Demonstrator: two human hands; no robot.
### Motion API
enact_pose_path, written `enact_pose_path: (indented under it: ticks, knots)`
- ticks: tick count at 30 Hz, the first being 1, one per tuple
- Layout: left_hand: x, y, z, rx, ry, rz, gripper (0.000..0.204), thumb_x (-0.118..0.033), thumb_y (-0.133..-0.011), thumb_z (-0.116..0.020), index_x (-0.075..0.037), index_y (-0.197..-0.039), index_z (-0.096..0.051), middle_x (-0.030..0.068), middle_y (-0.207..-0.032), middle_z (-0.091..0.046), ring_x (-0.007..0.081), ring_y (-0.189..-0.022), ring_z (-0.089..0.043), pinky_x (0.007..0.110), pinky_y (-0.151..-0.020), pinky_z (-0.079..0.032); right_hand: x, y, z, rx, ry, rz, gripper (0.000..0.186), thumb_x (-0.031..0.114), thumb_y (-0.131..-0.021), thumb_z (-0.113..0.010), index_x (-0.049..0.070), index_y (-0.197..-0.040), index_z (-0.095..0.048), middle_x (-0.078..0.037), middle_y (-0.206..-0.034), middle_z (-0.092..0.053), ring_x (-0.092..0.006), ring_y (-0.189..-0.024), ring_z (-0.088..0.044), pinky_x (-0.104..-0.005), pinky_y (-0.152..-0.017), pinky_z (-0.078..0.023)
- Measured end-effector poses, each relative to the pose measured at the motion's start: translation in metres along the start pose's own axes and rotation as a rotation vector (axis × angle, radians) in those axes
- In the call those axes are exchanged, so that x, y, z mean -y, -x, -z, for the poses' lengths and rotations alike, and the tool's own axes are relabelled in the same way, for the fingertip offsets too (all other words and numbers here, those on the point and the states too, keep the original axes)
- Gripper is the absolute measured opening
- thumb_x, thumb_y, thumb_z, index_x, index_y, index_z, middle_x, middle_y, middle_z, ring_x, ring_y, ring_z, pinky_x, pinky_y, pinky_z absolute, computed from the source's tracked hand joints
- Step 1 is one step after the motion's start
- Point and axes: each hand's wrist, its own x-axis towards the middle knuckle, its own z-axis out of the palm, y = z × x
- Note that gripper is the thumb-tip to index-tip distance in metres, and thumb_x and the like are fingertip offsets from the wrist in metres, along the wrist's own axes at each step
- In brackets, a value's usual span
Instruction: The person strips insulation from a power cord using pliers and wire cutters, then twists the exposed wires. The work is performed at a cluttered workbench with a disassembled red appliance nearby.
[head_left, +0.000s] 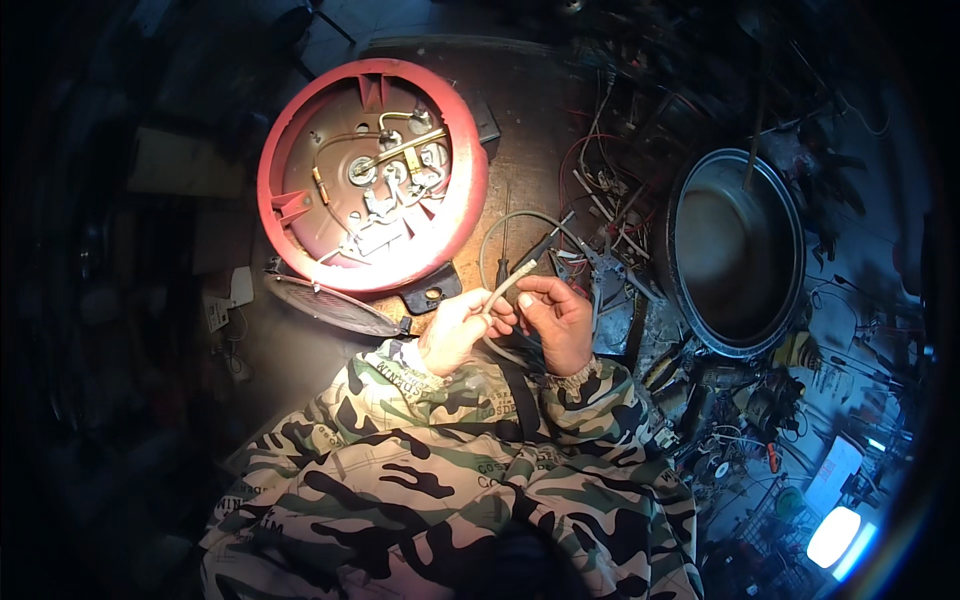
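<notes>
My left hand (458, 330) is closed around a beige-grey cord (512, 284), its end sticking up and to the right between thumb and fingers. The rest of a grey cord loops on the bench beyond my hands. Just right of the cord, my right hand (558, 318) is curled with thumb and forefinger pinched together; anything between them is too small to make out. Beyond my left hand, a round red appliance housing (468, 190) lies with its open underside up, showing a brown metal plate (330, 190), wires and terminals. A dark screwdriver (503, 268) lies behind the cord.
A dark round plate (330, 305) leans under the housing's near edge, beside a black plastic piece (432, 294). A deep metal pot (735, 255) stands at the right. Tangled wires (605, 190) and tools crowd the bench between. A bright lamp (833, 537) glows at lower right.
</notes>
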Motion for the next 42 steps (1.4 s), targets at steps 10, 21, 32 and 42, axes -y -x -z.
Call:
enact_pose_path:
  ticks: [10,21,32,42]
  knots:
    - [0.026,-0.016,0.015,-0.229,-0.178,-0.145,0.022,-0.011,-0.091,-0.047,0.004,-0.099,-0.063,0.0141,-0.106,-0.067,0.0203,-0.1,-0.062,0.033,-0.093,-0.046,-0.052,0.015,0.055,-0.132,0.381,-0.083,0.02,0.009,-0.094,-0.064,-0.003,-0.109,-0.065,-0.001,-0.077,-0.061,-0.0059,-0.068,-0.054,-0.0242,-0.062,-0.046]
    - [0.03,-0.031,-0.004,-0.346,-0.417,-0.158,0.024,-0.016,-0.103,-0.05,0.003,-0.108,-0.064,0.0141,-0.109,-0.07,0.0222,-0.103,-0.065,0.033,-0.094,-0.048,-0.095,-0.01,0.097,-0.306,0.911,0.346,0.019,0.009,-0.084,-0.073,0.001,-0.101,-0.069,-0.016,-0.083,-0.067,-0.0298,-0.07,-0.067,-0.0382,-0.06,-0.053]
    - [0.098,-0.029,-0.003,-0.354,-0.002,-0.448,0.025,-0.022,-0.104,-0.05,0.003,-0.103,-0.057,0.0076,-0.074,-0.056,0.0092,-0.063,-0.046,0.023,-0.058,-0.037,-0.139,-0.032,0.087,-0.201,1.243,0.453,0.036,0.012,-0.081,-0.076,0.004,-0.115,-0.065,-0.014,-0.099,-0.066,-0.0323,-0.084,-0.068,-0.0388,-0.068,-0.057]
    - [0.159,-0.031,0.005,-0.358,-0.298,-0.609,0.055,-0.045,-0.105,-0.04,0.003,-0.097,-0.064,-0.003,-0.069,-0.048,0.0036,-0.064,-0.041,0.021,-0.057,-0.031,-0.155,-0.016,0.085,-0.162,1.376,0.693,0.035,0.016,-0.081,-0.073,-0.001,-0.111,-0.062,-0.02,-0.097,-0.061,-0.0399,-0.083,-0.063,-0.0446,-0.07,-0.053]
